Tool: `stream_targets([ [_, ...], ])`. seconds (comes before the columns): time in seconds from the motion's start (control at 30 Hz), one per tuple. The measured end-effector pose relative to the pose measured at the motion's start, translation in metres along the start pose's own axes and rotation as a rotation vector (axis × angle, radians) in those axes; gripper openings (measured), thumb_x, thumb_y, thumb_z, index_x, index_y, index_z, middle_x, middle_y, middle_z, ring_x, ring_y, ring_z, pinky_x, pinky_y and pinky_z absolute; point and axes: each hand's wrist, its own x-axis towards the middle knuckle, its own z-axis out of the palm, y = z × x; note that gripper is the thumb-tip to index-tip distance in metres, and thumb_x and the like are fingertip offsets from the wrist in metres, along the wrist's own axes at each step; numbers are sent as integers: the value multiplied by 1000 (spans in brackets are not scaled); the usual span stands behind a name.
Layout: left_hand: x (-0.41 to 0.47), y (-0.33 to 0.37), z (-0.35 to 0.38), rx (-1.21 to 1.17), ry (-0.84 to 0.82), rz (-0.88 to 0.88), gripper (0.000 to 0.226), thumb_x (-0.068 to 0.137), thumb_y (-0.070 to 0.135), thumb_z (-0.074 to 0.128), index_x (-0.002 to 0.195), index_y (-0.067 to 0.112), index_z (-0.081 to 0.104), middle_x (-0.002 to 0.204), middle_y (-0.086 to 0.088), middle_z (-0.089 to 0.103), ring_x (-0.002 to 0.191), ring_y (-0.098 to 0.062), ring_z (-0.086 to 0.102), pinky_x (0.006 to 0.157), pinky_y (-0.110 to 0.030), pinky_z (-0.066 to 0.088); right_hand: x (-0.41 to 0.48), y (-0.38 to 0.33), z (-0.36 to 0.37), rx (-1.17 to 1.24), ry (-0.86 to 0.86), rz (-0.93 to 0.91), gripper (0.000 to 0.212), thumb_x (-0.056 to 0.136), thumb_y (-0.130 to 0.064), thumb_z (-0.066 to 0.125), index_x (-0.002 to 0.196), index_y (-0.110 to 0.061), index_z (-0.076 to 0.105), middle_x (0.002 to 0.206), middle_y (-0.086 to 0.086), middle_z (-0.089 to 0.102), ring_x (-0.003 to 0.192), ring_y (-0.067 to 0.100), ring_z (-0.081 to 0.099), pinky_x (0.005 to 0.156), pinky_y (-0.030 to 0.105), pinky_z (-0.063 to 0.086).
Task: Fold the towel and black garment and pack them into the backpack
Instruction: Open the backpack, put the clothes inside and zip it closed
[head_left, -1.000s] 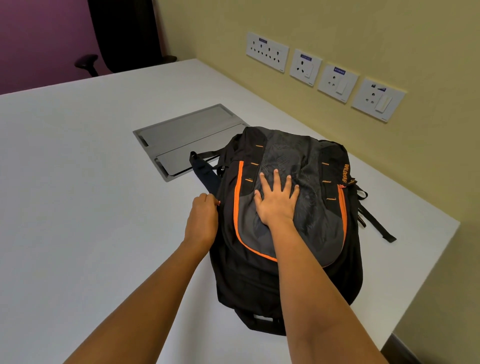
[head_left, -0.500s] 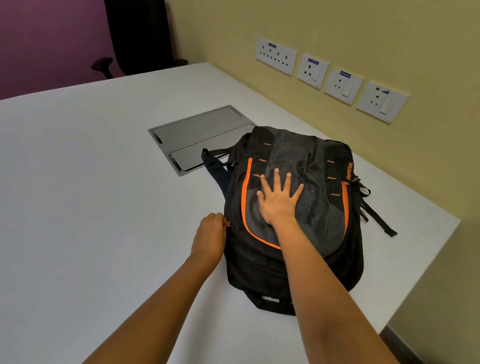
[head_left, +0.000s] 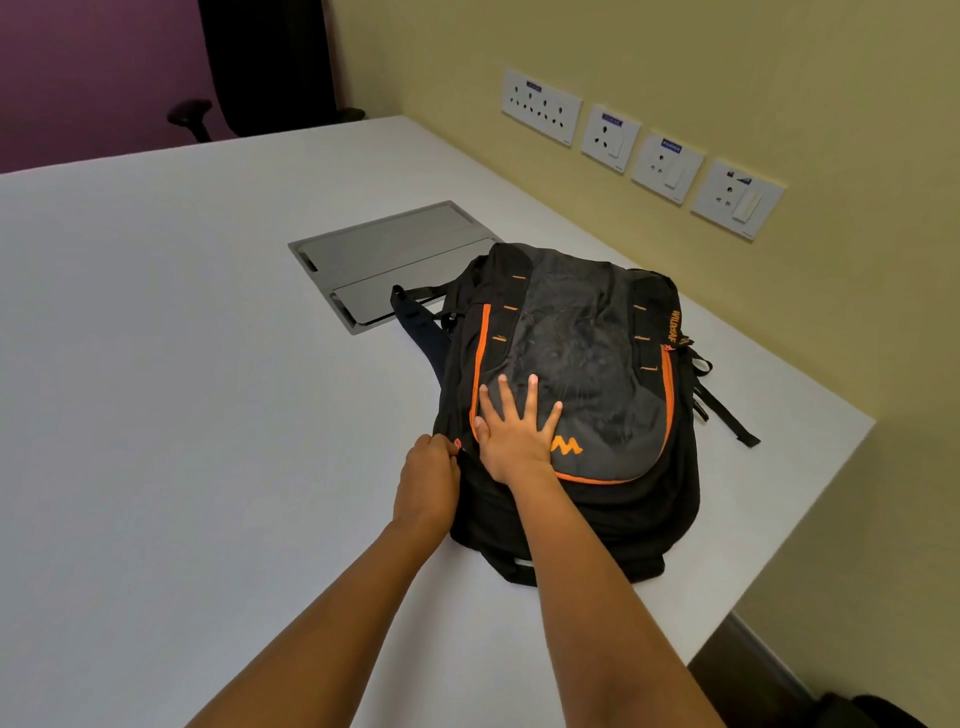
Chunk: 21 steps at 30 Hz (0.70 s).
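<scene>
Head view: left hand (head_left: 428, 480) pinches backpack (head_left: 587, 338) zip pull (head_left: 457, 443); right hand (head_left: 511, 441) flat on top; grey hatch (head_left: 384, 260) behind.

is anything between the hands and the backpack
Nothing visible. The right hand lies flat on the backpack; the left hand pinches what looks like a zip pull at its left side.

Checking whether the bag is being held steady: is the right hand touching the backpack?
Touching. The head view shows the right hand pressed flat, palm down, on the grey front of the backpack.
</scene>
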Motion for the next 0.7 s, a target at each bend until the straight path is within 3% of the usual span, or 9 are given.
stream_targets([
  [0.13,5,-1,-16,-80,6,-33,22,96,12,50,111,4,63,111,-13,65,98,-25,62,83,-20,41,-11,-4,-13,95,-46,-29,56,101,-37,26,152,-27,5,160,-3,-6,142,33,-22,111,62,-8],
  [0.23,6,0,-25,-141,29,-58,19,94,8,54,111,5,63,106,-14,66,92,-24,63,81,-22,44,-36,-15,-10,249,-21,-50,62,98,-25,38,152,-24,7,160,0,6,145,32,-11,114,57,0],
  [0.3,7,1,-28,-162,34,-59,17,93,7,56,108,7,61,99,-15,67,80,-19,61,68,-17,43,-52,-25,0,351,73,-60,63,94,-16,46,150,-27,17,157,5,15,146,31,-1,117,50,7],
  [0.37,8,3,-30,-187,15,-55,12,92,7,57,103,7,61,94,-15,67,76,-17,59,59,-15,41,-64,-35,9,415,236,-25,53,91,-10,54,140,-24,41,152,9,28,145,31,13,117,46,18],
  [0.47,11,6,-32,-198,-92,-69,12,90,4,59,100,6,64,96,-15,66,86,-22,62,75,-25,49,-68,-40,14,429,511,48,28,78,-13,74,105,-17,68,115,7,57,115,27,52,93,39,49],
  [0.53,12,7,-34,-217,-148,-74,14,88,3,60,102,5,64,100,-15,67,93,-25,63,87,-28,48,-67,-38,12,404,484,42,24,81,-17,72,105,-16,68,104,5,57,103,22,53,85,31,49],
  [0.6,14,9,-37,-209,-199,-62,15,88,5,61,103,5,64,101,-14,67,90,-21,62,85,-26,47,-65,-36,13,425,414,-2,26,88,-18,64,114,-14,64,108,6,58,106,21,50,89,29,46],
  [0.7,18,14,-38,-210,-219,-34,11,90,11,59,100,7,60,99,-11,65,88,-20,60,81,-25,48,-63,-37,16,522,413,3,21,89,-15,62,109,-10,65,104,8,64,102,21,55,88,30,48],
])
